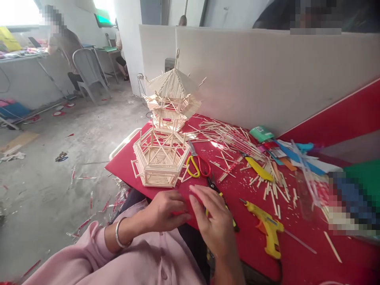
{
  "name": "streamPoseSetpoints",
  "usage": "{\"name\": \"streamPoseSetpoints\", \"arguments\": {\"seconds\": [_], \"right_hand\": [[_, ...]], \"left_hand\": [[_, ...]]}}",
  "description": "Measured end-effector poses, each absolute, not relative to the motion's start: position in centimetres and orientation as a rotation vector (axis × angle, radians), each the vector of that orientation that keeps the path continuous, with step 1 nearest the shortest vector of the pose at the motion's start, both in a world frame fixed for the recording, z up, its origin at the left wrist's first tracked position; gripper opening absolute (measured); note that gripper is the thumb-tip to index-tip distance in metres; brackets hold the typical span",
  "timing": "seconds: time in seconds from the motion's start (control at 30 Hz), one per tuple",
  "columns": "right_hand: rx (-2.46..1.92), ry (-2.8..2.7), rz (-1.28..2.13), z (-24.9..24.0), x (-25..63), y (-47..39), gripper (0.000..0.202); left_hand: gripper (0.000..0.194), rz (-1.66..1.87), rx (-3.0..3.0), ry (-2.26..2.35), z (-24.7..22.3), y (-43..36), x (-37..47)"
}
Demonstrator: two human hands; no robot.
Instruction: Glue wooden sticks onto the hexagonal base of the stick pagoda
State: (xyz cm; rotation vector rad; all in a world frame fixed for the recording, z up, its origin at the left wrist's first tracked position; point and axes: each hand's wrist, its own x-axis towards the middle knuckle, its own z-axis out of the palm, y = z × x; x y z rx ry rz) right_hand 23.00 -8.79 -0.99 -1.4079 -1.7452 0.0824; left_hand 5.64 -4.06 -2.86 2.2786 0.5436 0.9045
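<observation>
My left hand (169, 209) is held over the table's near edge, its fingers loosely bent and the thumb apart from them, with nothing visible in it. Close beside it, my right hand (215, 217) has curved fingers spread from the thumb, and no object shows between them. Just beyond both hands sits a hexagonal stick frame (162, 158) with short upright posts. Scissors (199, 164) with one yellow and one red handle lie at its right. Dark-and-yellow pliers (212, 184) are partly hidden behind my right hand. A yellow glue gun (265, 227) rests further right.
A tiered stick pagoda (175, 89) stands at the back of the red table (246, 261). Loose sticks (228, 134), a yellow-handled knife (259, 168) and a green packet (261, 133) lie to the right. Behind is a pale partition (237, 71); a chair (89, 71) and people are at left.
</observation>
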Motion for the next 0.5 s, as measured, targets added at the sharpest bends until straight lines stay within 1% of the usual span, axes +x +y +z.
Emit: {"name": "streamPoseSetpoints", "arguments": {"seconds": [0.07,0.13,0.2,0.23,0.3,0.4,0.5], "right_hand": [[-1.383,-1.683,0.096,-1.5,20.7,-6.7,0.018],[-1.45,-1.558,0.12,-2.3,19.5,-5.5,0.013],[-1.517,-1.458,0.215,-3.2,19.0,-5.0,0.006],[-1.533,-1.427,0.271,-3.5,18.9,-5.0,0.004],[-1.539,-1.393,0.342,-3.9,18.7,-5.1,0.007],[-1.534,-1.403,0.297,-3.9,18.4,-5.2,0.005],[-1.517,-1.448,0.189,-3.7,18.0,-5.1,0.001]], "left_hand": [[0.022,0.997,2.249,0.653,-3.0,-3.9,3.7],[0.015,1.115,2.207,0.808,-3.6,-3.8,1.6],[0.01,1.251,2.153,0.986,-4.4,-3.5,-0.3],[0.009,1.313,2.123,1.072,-4.9,-3.3,-1.0],[0.012,1.38,2.072,1.204,-5.6,-2.9,-2.1],[0.014,1.425,2.07,1.292,-5.9,-2.3,-2.6],[0.01,1.579,2.197,1.26,-5.0,-2.3,-2.4]]}}
